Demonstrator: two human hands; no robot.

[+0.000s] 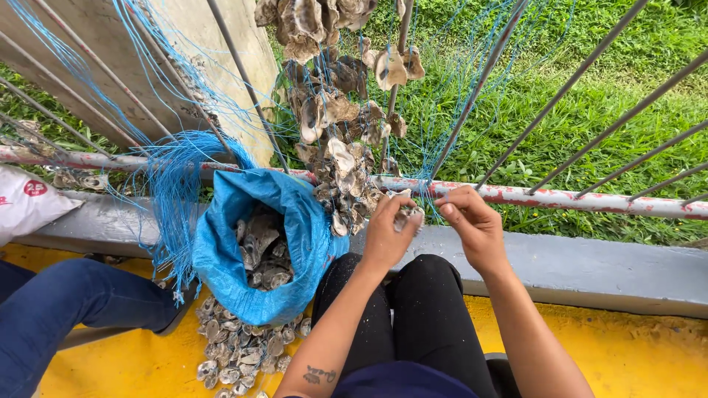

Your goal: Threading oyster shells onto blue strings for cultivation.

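My left hand (385,234) grips a grey oyster shell (408,215) just in front of the railing. My right hand (470,221) pinches a thin blue string (441,200) right beside that shell. The string runs up toward the metal bars (479,88). A long cluster of strung oyster shells (333,125) hangs from the bars just left of my hands. An open blue sack (221,250) holding several shells (262,250) stands to the left of my knees.
A pile of loose shells (240,350) lies on the yellow floor (634,354) below the sack. Bundled blue strings (173,184) hang off the painted rail (575,199). Another person's blue-trousered leg (66,302) is at left, with a white bag (29,203). Grass lies beyond the bars.
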